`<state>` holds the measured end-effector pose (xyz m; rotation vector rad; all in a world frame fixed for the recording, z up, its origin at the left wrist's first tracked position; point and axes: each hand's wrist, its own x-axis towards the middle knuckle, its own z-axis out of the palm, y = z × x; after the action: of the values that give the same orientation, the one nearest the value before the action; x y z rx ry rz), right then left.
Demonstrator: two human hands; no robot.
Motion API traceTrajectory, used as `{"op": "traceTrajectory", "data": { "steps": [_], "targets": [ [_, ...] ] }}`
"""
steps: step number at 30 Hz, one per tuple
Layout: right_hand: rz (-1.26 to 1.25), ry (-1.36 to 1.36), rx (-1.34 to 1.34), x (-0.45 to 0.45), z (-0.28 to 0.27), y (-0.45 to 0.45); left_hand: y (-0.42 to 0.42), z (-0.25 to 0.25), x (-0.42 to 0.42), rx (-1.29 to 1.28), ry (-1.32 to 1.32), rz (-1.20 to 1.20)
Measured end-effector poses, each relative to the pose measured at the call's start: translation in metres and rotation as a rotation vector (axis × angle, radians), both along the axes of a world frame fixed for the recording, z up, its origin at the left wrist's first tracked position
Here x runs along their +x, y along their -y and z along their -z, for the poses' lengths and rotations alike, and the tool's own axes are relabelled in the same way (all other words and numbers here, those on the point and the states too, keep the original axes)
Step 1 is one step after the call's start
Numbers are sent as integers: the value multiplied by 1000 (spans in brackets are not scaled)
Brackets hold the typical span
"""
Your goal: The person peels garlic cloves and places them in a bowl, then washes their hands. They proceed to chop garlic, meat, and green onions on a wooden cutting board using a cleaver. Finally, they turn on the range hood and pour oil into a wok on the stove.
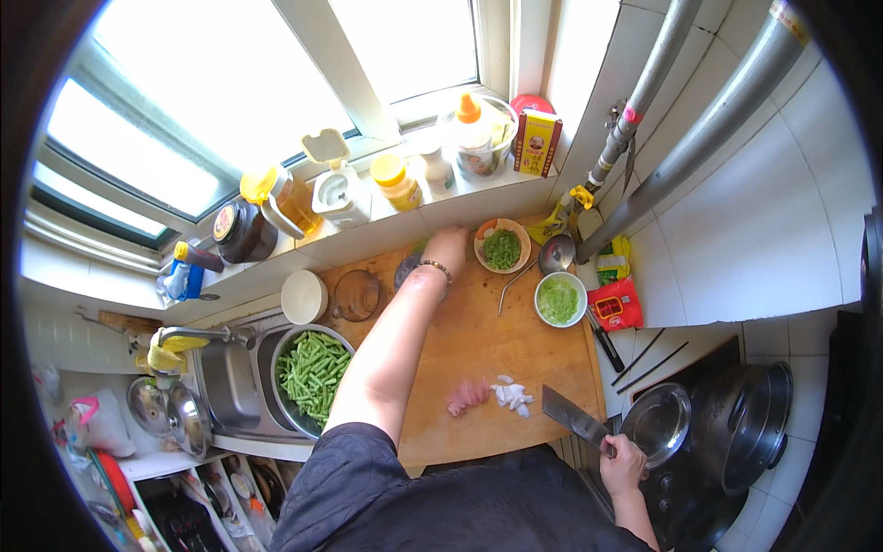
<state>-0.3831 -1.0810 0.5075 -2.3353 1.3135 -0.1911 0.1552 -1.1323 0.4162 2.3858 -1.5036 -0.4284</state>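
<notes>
My right hand [624, 464] grips the handle of a cleaver [574, 415], whose blade reaches over the front right edge of the wooden cutting board [476, 331]. On the board, left of the blade, sit white pieces of food [512, 396] and beside them thin pink slices [469, 396], perhaps meat. My left hand [448, 247] is stretched to the back of the board, beside a bowl of chopped dark greens [502, 249]. Its fingers are blurred, and whether it holds anything is unclear. Under the wrist a dark round dish [405, 272] is partly covered.
A bowl of paler chopped greens [559, 299] and a ladle [555, 254] are at the right. Cut green beans fill a metal basin [332, 421] by the sink [231, 386]. Jars and an oil jug [301, 207] line the sill. A lidded pot [741, 428] stands right.
</notes>
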Motion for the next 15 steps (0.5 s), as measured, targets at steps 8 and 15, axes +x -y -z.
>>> {"op": "traceTrajectory", "data": {
  "steps": [8, 15],
  "targets": [
    [49, -21, 38, -17, 15, -14, 18, 8, -18, 5, 296, -30],
    [100, 52, 101, -26, 31, -15, 29, 3, -27, 165, 332, -132]
  ]
}}
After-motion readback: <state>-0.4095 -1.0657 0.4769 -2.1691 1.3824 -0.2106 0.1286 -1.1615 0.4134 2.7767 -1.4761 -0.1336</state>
